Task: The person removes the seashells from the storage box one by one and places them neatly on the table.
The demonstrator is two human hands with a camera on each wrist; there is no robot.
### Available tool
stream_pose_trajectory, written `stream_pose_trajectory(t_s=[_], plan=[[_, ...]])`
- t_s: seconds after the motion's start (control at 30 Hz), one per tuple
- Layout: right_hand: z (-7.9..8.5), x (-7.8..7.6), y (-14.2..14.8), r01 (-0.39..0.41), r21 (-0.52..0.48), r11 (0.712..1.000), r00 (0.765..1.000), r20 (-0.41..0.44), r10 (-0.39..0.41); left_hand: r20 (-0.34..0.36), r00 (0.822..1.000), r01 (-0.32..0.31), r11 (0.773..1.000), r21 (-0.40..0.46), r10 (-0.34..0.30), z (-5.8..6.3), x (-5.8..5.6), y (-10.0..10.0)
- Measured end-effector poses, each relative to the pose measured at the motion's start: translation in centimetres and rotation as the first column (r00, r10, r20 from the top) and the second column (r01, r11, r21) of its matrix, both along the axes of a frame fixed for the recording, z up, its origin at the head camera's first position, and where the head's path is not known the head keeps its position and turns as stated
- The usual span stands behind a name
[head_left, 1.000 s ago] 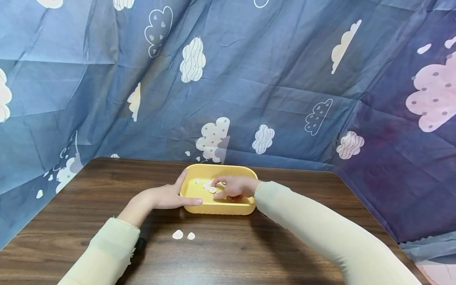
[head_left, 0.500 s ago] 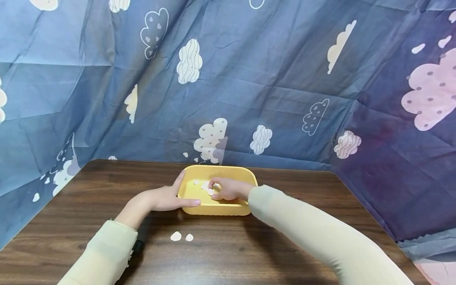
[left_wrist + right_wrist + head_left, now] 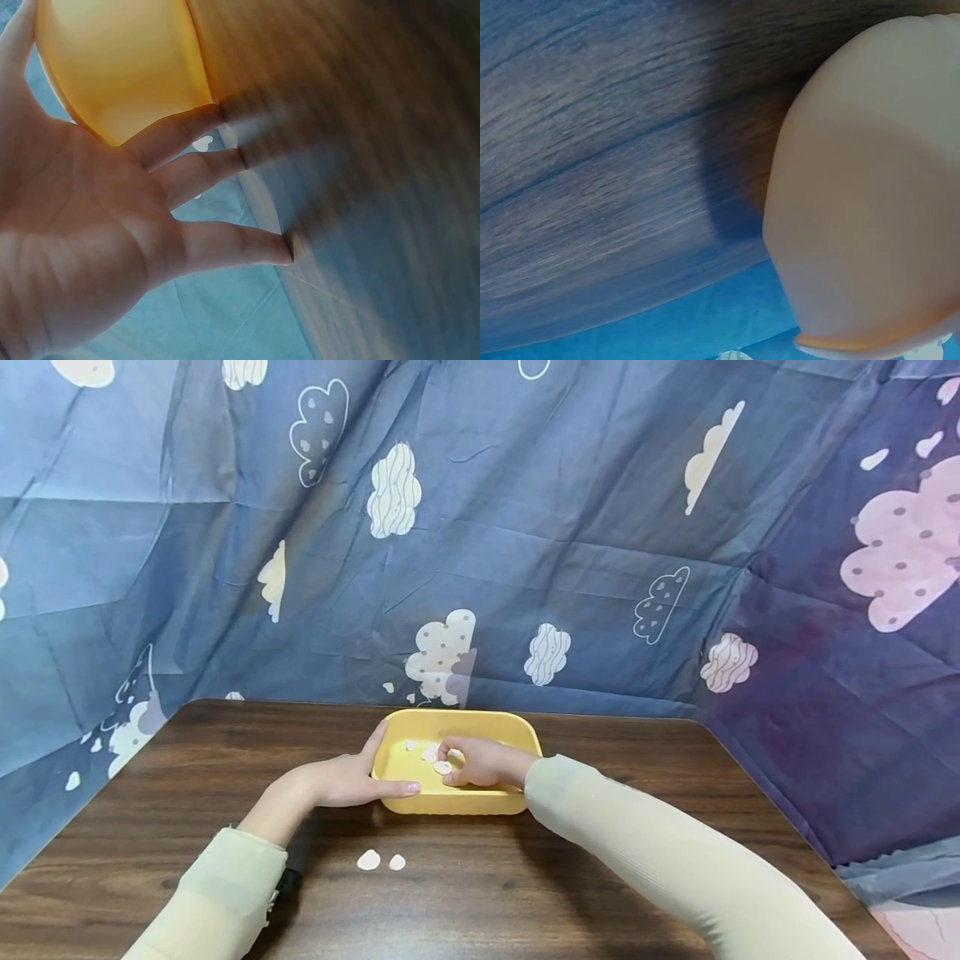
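A yellow rectangular plastic tray (image 3: 461, 803) with rounded corners sits toward the back of the wooden table. My left hand (image 3: 337, 781) rests against its left end, fingers spread and straight, with the thumb over the near rim. In the left wrist view, the palm (image 3: 82, 217) lies beside the tray wall and fingertips reach down to the tabletop. Inside the tray, my right hand (image 3: 480, 762) pinches a small flat white piece (image 3: 442, 767) between thumb and index finger. Several similar pieces (image 3: 429, 754) lie just left of it. The right wrist view shows mostly the heel of the hand (image 3: 862, 187).
Two flat white pieces, a larger one (image 3: 368, 860) and a smaller one (image 3: 397, 862), lie on the table (image 3: 465, 893) in front of the tray. A blue cloth (image 3: 480, 568) printed with clouds hangs behind the table and along its sides.
The right thumb and index finger have closed in on the white piece in the tray. The left hand stays at the tray's left end. The head view has shifted slightly.
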State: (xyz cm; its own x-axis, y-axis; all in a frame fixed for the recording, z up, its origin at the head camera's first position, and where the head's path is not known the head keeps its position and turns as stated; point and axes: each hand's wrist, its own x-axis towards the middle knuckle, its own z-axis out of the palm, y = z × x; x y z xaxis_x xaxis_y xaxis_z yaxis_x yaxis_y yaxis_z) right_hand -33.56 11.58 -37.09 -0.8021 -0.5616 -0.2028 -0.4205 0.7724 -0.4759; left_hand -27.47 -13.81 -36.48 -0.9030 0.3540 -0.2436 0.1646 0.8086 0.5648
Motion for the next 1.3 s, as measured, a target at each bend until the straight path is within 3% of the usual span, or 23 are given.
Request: stream_pose_trajectory(t_s=[0.43,0.73,1.1,1.3], plan=[[-0.5,-0.7,1.2,0.055,-0.151,0.987,0.996,0.081,-0.043,-0.007,1.0,0.003,1.0,0.001,-0.003,-0.2,0.1,-0.1],[-1.2,-1.1,1.5,0.144,-0.243,0.959,0.981,0.161,-0.107,-0.012,1.0,0.001,1.0,0.01,-0.001,-0.1,0.1,0.0],[-1.8,-1.5,1.2,0.107,-0.233,0.967,0.994,0.035,-0.101,-0.017,1.0,0.003,1.0,0.015,-0.003,0.0,0.1,0.1],[-1.8,-1.5,1.2,0.101,-0.25,0.963,0.995,0.03,-0.097,-0.009,1.0,0.002,1.0,0.01,-0.002,-0.1,0.2,0.2]])
